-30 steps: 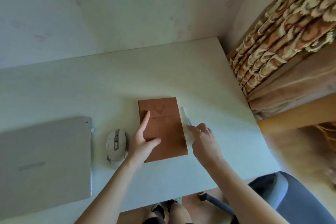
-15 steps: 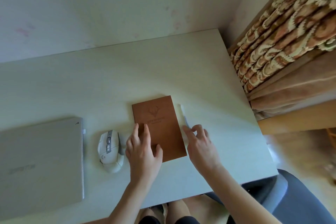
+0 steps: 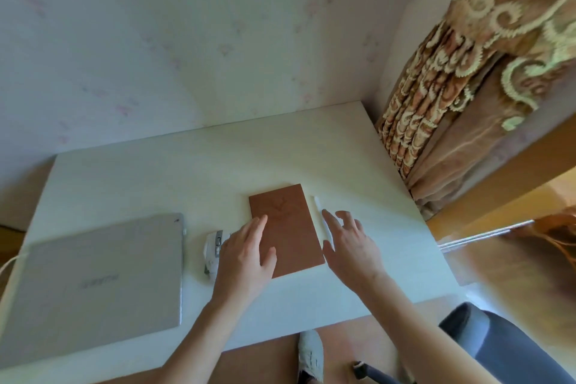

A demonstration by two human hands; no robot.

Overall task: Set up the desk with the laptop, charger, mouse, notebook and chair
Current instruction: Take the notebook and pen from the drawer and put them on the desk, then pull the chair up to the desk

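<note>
A brown notebook (image 3: 290, 224) lies flat in the middle of the white desk (image 3: 193, 174). My left hand (image 3: 246, 256) hovers open over its left edge, fingers spread, and partly hides a white mouse (image 3: 213, 248). Just right of the notebook lies a white pen (image 3: 321, 215), and my right hand (image 3: 352, 243) is open above its near end. A closed silver laptop (image 3: 93, 280) rests at the desk's left, with a white cable (image 3: 12, 260) at its left edge. The grey chair (image 3: 498, 349) stands at the lower right.
The wall runs along the desk's far edge. A patterned brown curtain (image 3: 467, 78) hangs past the right edge, above a wooden floor. My shoe (image 3: 310, 355) shows below the desk's near edge.
Both hands have lifted off the notebook and pen and drawn back toward me, fingers spread. The view has tilted up and back, showing more wall and desk.
</note>
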